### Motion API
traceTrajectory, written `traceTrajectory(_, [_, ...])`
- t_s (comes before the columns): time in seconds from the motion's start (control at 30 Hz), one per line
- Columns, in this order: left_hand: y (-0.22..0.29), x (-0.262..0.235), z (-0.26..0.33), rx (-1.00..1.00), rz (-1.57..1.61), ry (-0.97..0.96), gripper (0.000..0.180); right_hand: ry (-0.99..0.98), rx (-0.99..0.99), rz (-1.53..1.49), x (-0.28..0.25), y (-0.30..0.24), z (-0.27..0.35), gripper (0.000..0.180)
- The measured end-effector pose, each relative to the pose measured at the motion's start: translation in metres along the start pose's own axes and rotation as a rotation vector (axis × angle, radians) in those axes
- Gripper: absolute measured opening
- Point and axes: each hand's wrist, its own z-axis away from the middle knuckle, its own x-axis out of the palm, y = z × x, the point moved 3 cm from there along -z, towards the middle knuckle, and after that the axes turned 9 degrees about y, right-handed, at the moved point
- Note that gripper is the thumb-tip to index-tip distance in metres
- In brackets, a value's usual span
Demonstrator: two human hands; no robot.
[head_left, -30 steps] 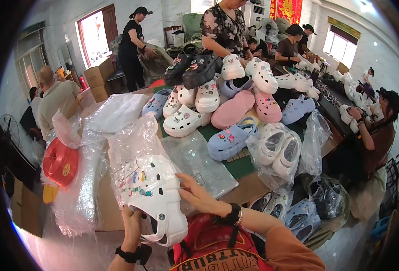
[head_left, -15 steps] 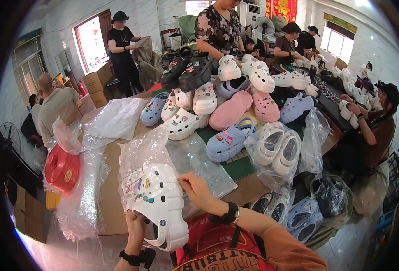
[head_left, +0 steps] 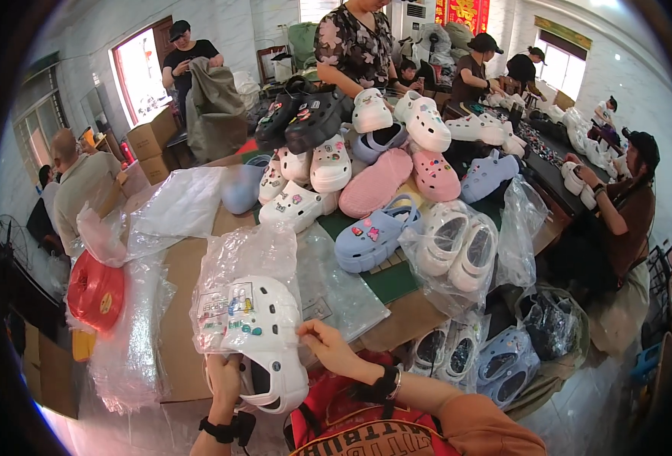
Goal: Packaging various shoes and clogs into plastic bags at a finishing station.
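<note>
A white clog (head_left: 281, 372) with colourful charms is held low in front of me, its toe inside a clear plastic bag (head_left: 248, 247). My left hand (head_left: 225, 380) grips the clog at its left side near the opening, with some fingertips hidden behind the shoe. On the other side, my right hand (head_left: 330, 349) pinches the bag's edge between thumb and forefinger, close beside the clog. The bag reaches past the charms, while the heel and strap stick out bare.
A pile of clogs (head_left: 374, 182) covers the table's far side. Flat clear bags (head_left: 336, 281) lie beyond my hands. Red twine (head_left: 95, 290) stands at left, bagged white clogs (head_left: 458, 247) at right. A sack with bagged clogs (head_left: 507, 365) is beside me. Several people work around.
My right hand has slid down along the clog, and the bag's edge sits lower over it. A blue clog at the pile's left is blurred by motion. A person behind has raised a brown sack.
</note>
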Motion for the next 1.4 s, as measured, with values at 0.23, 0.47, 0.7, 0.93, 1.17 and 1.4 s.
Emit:
traceTrajectory(0.23, [0.029, 0.019, -0.016, -0.044, 0.062, -0.109, 0.021, 0.043, -0.027, -0.014, -0.005, 0.004, 0.013, 0.019])
traceTrajectory(0.47, [-0.022, 0.046, -0.032, 0.317, -0.206, -0.061, 0.026, 0.101, 0.245, -0.175, -0.002, 0.027, 0.025, 0.030])
traceTrajectory(0.7, [0.014, 0.028, -0.025, 0.241, -0.258, -0.423, 0.044, 0.088, 0.289, -0.227, -0.008, 0.051, 0.023, 0.036])
traceTrajectory(0.93, [0.001, -0.047, -0.055, 0.177, -0.117, -0.290, 0.035, -0.023, 0.427, -0.135, -0.011, 0.043, 0.018, 0.036])
traceTrajectory(1.17, [-0.078, -0.015, -0.088, 0.021, 0.074, -0.183, 0.054, -0.028, 0.442, -0.149, -0.008, 0.034, 0.018, 0.042])
traceTrajectory(1.4, [-0.084, 0.022, -0.077, -0.090, 0.598, -0.141, 0.031, 0.037, 0.428, -0.110, -0.017, 0.071, 0.009, 0.048])
